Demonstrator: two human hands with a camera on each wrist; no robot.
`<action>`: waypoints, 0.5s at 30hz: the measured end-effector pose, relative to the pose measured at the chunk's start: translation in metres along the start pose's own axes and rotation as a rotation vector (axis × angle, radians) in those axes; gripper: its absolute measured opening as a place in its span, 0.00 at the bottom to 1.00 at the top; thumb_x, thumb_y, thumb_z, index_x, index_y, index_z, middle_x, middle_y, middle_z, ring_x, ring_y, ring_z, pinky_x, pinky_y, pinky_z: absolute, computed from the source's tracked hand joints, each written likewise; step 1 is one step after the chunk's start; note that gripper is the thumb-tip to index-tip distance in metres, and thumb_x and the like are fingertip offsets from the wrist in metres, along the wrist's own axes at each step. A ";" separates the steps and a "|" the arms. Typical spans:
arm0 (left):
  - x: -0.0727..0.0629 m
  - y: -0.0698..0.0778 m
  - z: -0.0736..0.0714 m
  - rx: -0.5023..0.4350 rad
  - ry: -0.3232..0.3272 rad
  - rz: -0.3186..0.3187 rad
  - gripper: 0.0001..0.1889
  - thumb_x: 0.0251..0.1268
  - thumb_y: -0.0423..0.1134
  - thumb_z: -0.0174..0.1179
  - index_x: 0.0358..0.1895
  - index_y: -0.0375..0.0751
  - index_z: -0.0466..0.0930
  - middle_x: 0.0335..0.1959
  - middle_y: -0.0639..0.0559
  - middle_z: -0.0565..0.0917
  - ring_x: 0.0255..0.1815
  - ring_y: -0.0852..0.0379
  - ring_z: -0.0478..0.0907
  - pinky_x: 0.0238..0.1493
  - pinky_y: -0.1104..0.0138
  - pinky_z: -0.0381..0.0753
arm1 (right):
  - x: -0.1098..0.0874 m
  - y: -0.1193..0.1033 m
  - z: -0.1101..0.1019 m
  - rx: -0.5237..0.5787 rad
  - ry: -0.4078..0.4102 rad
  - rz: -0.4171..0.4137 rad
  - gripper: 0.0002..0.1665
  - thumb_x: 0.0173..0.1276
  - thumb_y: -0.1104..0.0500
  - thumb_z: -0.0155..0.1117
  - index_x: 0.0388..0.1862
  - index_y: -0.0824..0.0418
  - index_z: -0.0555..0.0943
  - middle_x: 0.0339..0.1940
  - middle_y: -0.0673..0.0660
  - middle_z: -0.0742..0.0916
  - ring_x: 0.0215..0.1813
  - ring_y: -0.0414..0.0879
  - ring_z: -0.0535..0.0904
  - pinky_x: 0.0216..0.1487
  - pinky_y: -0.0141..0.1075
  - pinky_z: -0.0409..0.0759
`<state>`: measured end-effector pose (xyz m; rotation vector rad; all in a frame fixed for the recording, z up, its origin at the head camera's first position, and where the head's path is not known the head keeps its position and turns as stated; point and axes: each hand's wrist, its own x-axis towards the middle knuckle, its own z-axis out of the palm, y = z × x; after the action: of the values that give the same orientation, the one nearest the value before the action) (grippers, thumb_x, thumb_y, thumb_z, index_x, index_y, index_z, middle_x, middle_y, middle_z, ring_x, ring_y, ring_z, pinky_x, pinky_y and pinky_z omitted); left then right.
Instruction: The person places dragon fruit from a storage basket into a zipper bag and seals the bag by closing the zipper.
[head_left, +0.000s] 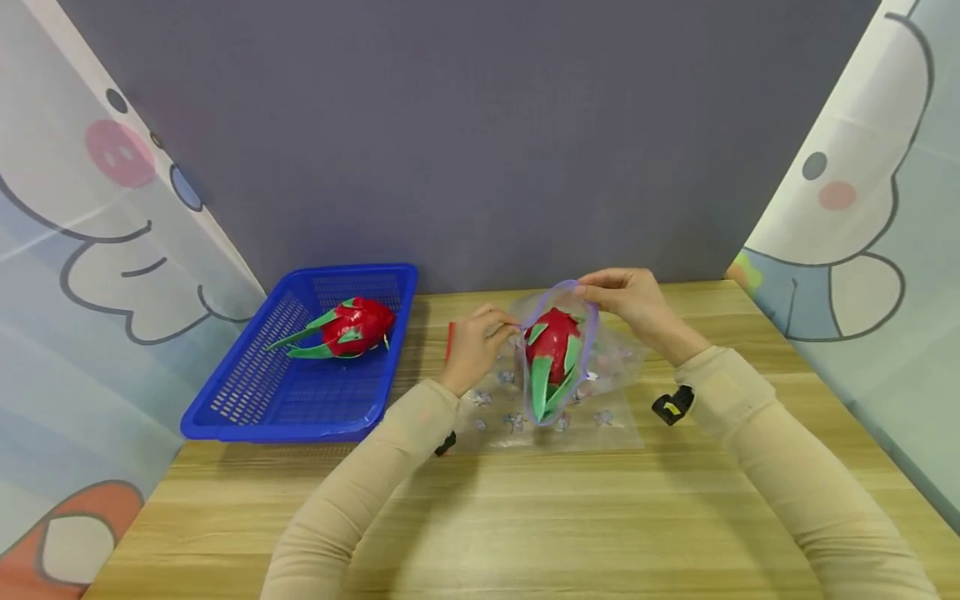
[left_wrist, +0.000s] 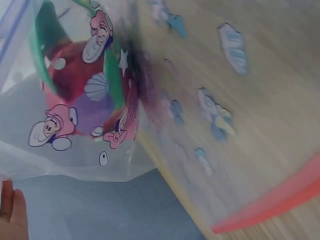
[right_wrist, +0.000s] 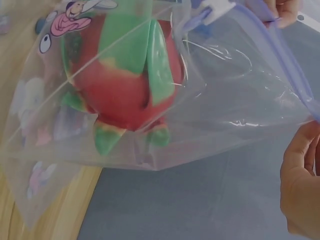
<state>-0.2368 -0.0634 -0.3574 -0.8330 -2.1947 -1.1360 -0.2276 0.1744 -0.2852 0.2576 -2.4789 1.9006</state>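
Note:
A clear zip bag (head_left: 588, 354) with a purple zip edge and cartoon prints hangs with its mouth spread. Inside it is a red dragon fruit (head_left: 553, 346) with green leaf tips pointing down toward me in the head view. My left hand (head_left: 474, 343) pinches the left side of the bag's mouth. Thumb and fingers of my right hand (head_left: 633, 302) pinch the far right side of that rim. Through the plastic, the right wrist view shows the fruit (right_wrist: 127, 85) near the bag's bottom and a white slider (right_wrist: 217, 7) on the zip.
Left of the hands stands a blue plastic basket (head_left: 322, 408) holding another dragon fruit (head_left: 362, 325). Flat on the wooden table (head_left: 540, 517), beneath the held bag, lies clear printed plastic (head_left: 495, 429) with a red edge (head_left: 450, 340). A grey panel (head_left: 480, 142) rises behind.

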 end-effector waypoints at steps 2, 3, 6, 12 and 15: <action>0.001 0.000 0.000 -0.047 0.018 -0.029 0.06 0.53 0.35 0.63 0.33 0.39 0.84 0.31 0.51 0.82 0.34 0.59 0.80 0.37 0.72 0.78 | 0.000 0.001 -0.003 -0.040 0.029 0.000 0.17 0.58 0.52 0.67 0.42 0.61 0.83 0.30 0.38 0.85 0.40 0.34 0.78 0.43 0.26 0.76; 0.001 0.000 0.000 -0.070 0.024 -0.042 0.06 0.53 0.35 0.63 0.34 0.38 0.84 0.31 0.51 0.82 0.35 0.59 0.80 0.39 0.72 0.78 | -0.001 0.001 -0.004 -0.064 0.047 -0.003 0.18 0.57 0.51 0.68 0.41 0.61 0.83 0.30 0.38 0.85 0.40 0.34 0.78 0.43 0.26 0.76; 0.002 0.000 0.000 -0.137 0.025 -0.083 0.06 0.54 0.34 0.63 0.34 0.37 0.83 0.32 0.50 0.81 0.37 0.57 0.80 0.46 0.73 0.78 | 0.000 0.003 -0.007 -0.155 0.084 -0.035 0.18 0.56 0.50 0.68 0.41 0.61 0.84 0.29 0.37 0.85 0.38 0.33 0.78 0.41 0.26 0.75; 0.004 0.002 0.000 -0.239 0.034 -0.186 0.06 0.56 0.36 0.62 0.34 0.39 0.83 0.33 0.50 0.81 0.39 0.57 0.79 0.49 0.73 0.76 | 0.003 0.003 -0.012 -0.339 0.126 -0.207 0.14 0.57 0.54 0.68 0.37 0.63 0.85 0.28 0.44 0.86 0.30 0.32 0.78 0.32 0.25 0.75; 0.005 0.008 -0.003 -0.262 0.046 -0.221 0.06 0.56 0.35 0.62 0.34 0.38 0.83 0.33 0.48 0.81 0.39 0.56 0.79 0.48 0.71 0.77 | 0.003 0.000 -0.013 -0.457 0.153 -0.337 0.08 0.57 0.58 0.68 0.34 0.61 0.86 0.29 0.51 0.86 0.27 0.34 0.77 0.28 0.25 0.75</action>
<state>-0.2343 -0.0608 -0.3484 -0.6715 -2.1695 -1.5597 -0.2314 0.1863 -0.2815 0.4610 -2.4828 1.1507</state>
